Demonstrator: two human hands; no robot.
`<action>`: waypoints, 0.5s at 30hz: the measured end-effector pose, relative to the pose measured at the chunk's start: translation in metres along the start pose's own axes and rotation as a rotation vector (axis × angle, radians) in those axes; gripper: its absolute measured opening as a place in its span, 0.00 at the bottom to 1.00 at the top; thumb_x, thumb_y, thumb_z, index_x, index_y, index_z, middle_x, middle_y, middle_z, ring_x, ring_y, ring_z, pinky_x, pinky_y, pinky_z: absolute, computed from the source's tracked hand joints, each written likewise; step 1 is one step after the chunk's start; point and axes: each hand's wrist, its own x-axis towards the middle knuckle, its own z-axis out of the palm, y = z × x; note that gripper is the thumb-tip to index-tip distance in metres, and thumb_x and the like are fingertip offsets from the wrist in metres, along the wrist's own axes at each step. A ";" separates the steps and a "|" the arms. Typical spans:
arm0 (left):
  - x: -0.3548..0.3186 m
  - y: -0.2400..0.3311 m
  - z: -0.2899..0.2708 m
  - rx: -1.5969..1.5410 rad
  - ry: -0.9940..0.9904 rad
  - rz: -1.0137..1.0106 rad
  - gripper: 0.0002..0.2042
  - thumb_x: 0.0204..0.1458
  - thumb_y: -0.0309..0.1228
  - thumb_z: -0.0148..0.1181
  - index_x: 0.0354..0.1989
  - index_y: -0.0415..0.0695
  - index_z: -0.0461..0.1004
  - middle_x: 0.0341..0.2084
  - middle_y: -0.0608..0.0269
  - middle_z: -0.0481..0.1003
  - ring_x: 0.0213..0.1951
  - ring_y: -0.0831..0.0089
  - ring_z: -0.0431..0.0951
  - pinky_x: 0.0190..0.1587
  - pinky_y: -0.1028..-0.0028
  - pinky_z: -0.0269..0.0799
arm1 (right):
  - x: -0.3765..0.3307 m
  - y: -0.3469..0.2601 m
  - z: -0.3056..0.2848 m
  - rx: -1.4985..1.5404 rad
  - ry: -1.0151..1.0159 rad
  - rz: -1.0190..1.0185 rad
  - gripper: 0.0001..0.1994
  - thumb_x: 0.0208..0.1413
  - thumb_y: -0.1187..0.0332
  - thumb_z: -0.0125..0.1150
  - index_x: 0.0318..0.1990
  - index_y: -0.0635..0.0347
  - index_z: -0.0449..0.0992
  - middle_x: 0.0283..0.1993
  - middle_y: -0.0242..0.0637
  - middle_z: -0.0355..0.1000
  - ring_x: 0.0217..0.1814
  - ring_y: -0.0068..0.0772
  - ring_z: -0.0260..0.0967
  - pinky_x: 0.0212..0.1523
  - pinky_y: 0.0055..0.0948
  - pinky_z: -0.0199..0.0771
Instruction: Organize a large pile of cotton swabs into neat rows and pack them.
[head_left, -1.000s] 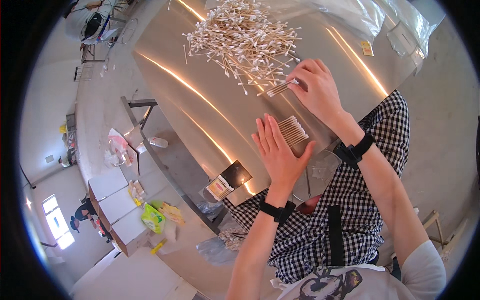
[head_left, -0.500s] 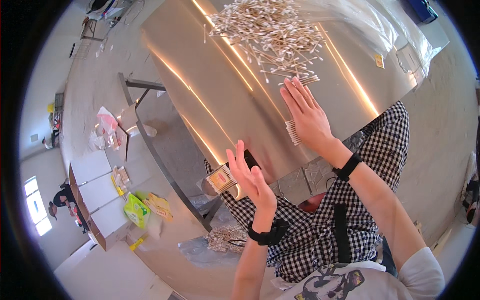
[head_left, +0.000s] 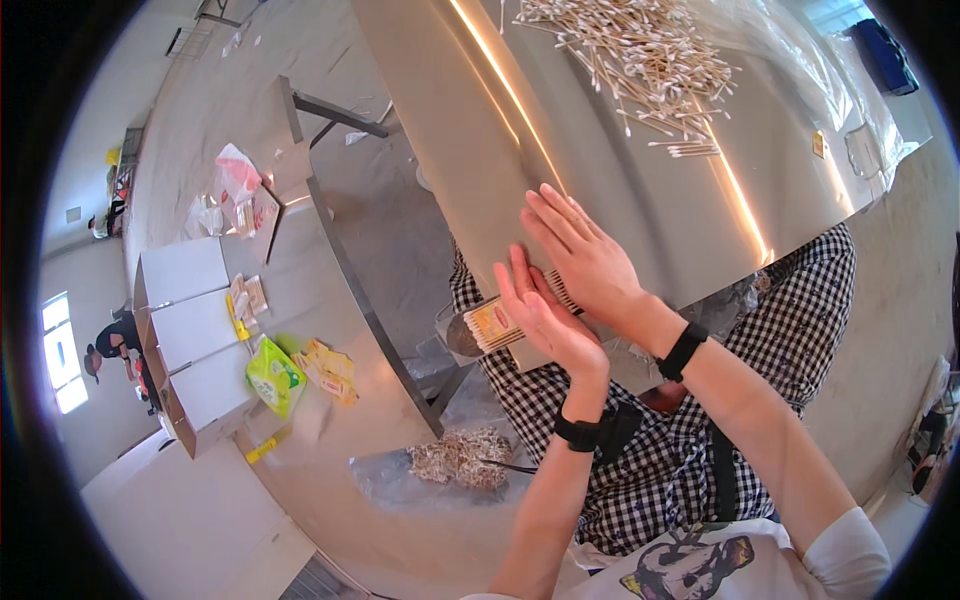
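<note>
Over the near left corner of the metal table [head_left: 640,230], my left hand [head_left: 555,330] is raised on edge with its fingers stretched out. My right hand [head_left: 590,262] lies flat and slanted just above it, fingers straight. Between the two hands shows a row of cotton swabs [head_left: 563,290], partly covered by them. A flat pack of cotton swabs [head_left: 493,324] with a yellow and red label is beside the left hand; whether they touch I cannot tell. Farther off lies a loose heap of cotton swabs [head_left: 650,60], with a few swabs [head_left: 685,150] side by side at its near edge.
Clear plastic sheeting [head_left: 790,70] covers the table's far right, near a small yellow card [head_left: 818,145]. To the left stand a white carton [head_left: 200,340], a green bag [head_left: 275,375] and another table's edge [head_left: 370,330]. A bag of swabs [head_left: 460,460] lies low down. A person [head_left: 120,350] is far left.
My right hand has come away from the swab heap, leftward and nearer, to meet my left hand. The row of swabs is now between them. The whole view has shifted.
</note>
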 end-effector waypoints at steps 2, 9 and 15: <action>0.001 0.002 -0.002 -0.026 0.004 -0.021 0.34 0.68 0.47 0.40 0.74 0.36 0.42 0.70 0.38 0.53 0.72 0.53 0.52 0.74 0.59 0.46 | 0.000 0.002 -0.003 0.018 -0.026 -0.017 0.25 0.59 0.70 0.50 0.65 0.67 0.65 0.74 0.42 0.57 0.80 0.38 0.44 0.78 0.37 0.48; 0.012 0.004 -0.003 -0.037 -0.071 -0.058 0.34 0.69 0.48 0.38 0.73 0.35 0.40 0.71 0.40 0.51 0.74 0.57 0.49 0.74 0.60 0.44 | 0.002 0.000 -0.002 -0.017 -0.043 -0.054 0.26 0.59 0.70 0.51 0.65 0.67 0.66 0.73 0.41 0.57 0.80 0.38 0.45 0.78 0.38 0.49; 0.028 0.027 -0.032 0.208 0.014 0.153 0.26 0.69 0.39 0.43 0.70 0.36 0.53 0.69 0.46 0.60 0.70 0.60 0.59 0.72 0.62 0.49 | -0.001 0.004 -0.001 -0.105 -0.024 -0.041 0.26 0.59 0.71 0.50 0.66 0.67 0.65 0.74 0.42 0.57 0.80 0.39 0.46 0.77 0.39 0.49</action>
